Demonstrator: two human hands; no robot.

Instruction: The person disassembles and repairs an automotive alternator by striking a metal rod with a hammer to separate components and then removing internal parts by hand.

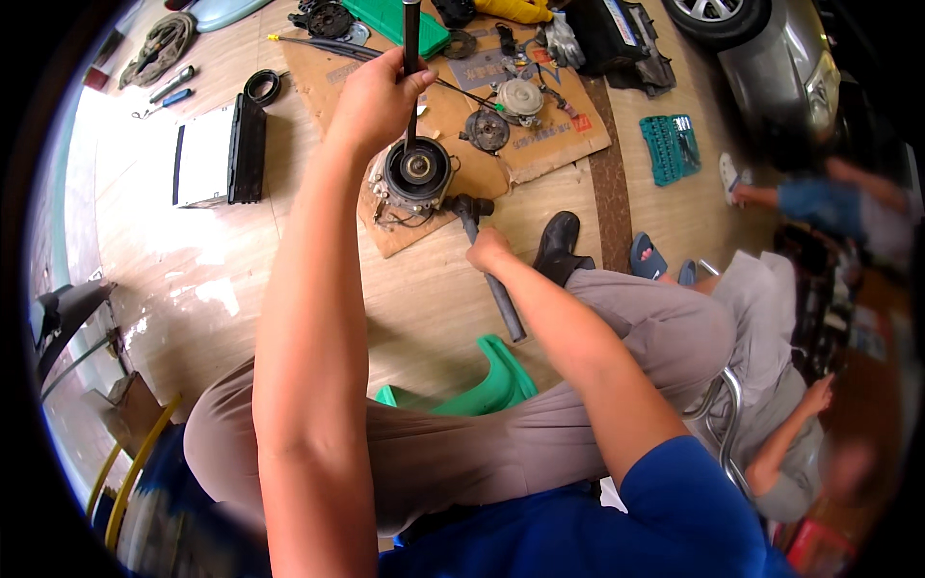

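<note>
My left hand point(390, 101) grips an upright dark metal rod point(411, 29), whose lower end meets the middle of a round black-rimmed metal housing point(396, 174) on a cardboard sheet point(540, 164). My right hand point(489, 249) is closed around the grey handle of a hammer point(472, 208), whose dark head lies just right of the housing. Below my hands is a green plastic piece point(491, 385), partly hidden by my legs.
Round metal parts point(520, 99) and a green case point(395, 19) lie on the cardboard. A black-sided box point(246, 144), coiled hose point(159, 48) and teal socket set point(669, 148) rest around it. A car point(771, 77) stands upper right; co-workers point(848, 197) are at the right.
</note>
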